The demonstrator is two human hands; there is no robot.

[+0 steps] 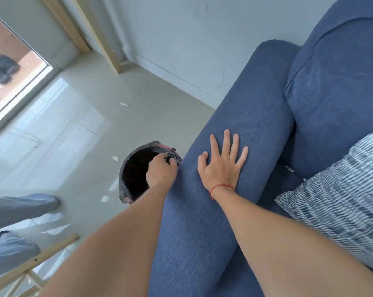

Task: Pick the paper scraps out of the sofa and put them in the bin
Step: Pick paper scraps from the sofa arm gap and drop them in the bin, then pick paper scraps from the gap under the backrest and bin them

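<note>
Pale tiled floor (78, 116), glossy near the window. Bin (134, 174) with dark liner stands on it, just beside the blue sofa (235, 129) armrest. Paper scraps on the floor: one (123, 104) toward the wall, one (115, 158) near the bin, another (104, 198) beside it

No readable text, label, brand, number or sign on any surface in view.

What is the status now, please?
Left hand curled over black-lined round bin, contents unseen. Right hand flat on blue fabric sofa arm. White paper scrap remains beside cushion.
</note>
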